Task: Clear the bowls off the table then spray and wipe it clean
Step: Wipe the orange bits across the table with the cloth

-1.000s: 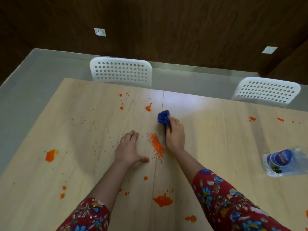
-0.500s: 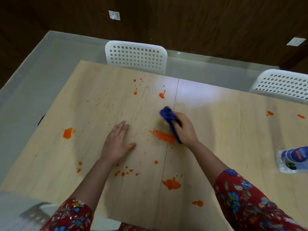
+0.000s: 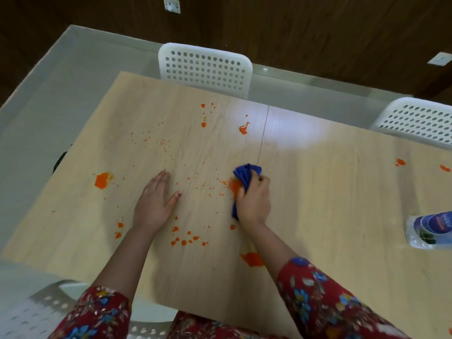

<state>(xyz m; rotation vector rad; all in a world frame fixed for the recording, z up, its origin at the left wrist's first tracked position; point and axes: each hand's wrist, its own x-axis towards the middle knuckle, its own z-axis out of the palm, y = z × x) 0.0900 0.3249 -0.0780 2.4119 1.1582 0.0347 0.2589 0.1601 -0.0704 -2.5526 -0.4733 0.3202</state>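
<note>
The light wooden table (image 3: 330, 192) is spattered with orange stains, among them a blotch at the left (image 3: 102, 180) and another near the front (image 3: 252, 259). My right hand (image 3: 254, 201) is closed on a crumpled blue cloth (image 3: 244, 174) and presses it onto an orange smear (image 3: 232, 185) at the table's middle. My left hand (image 3: 156, 199) lies flat on the wood to the left, fingers spread, holding nothing. A clear spray bottle with a blue label (image 3: 430, 228) lies on its side at the right edge. No bowls are in view.
Two white perforated chairs stand at the far side, one (image 3: 205, 68) behind the middle and one (image 3: 415, 121) at the right. Another white chair (image 3: 44, 311) sits below the near edge at the left. Grey floor surrounds the table.
My right hand has dragged the cloth across the orange smear, gathering it into a smaller patch. The left hand stays flat on the table. The camera view shifted left.
</note>
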